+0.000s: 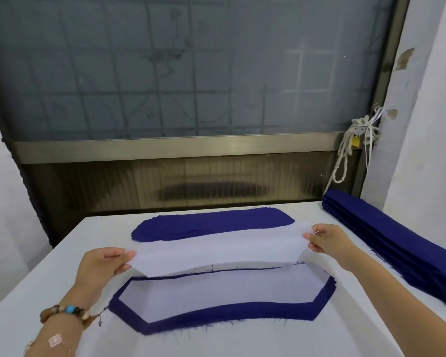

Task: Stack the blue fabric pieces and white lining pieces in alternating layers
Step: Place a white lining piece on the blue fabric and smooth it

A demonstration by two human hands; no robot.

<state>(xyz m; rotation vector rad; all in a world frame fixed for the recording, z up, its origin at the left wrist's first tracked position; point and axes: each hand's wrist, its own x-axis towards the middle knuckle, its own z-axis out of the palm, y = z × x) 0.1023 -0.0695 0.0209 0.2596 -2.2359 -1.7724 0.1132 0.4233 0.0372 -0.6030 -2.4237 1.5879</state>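
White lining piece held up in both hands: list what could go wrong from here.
1. The near stack already has white lining on top; dropping the held lining piece there would likely break the alternation.
2. The left hand and right hand pinch only its ends, so it may land skewed or creased on the far blue piece.

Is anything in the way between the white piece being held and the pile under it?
Nothing visible is. The left hand and right hand pinch the white lining piece above the near stack, with only air between.
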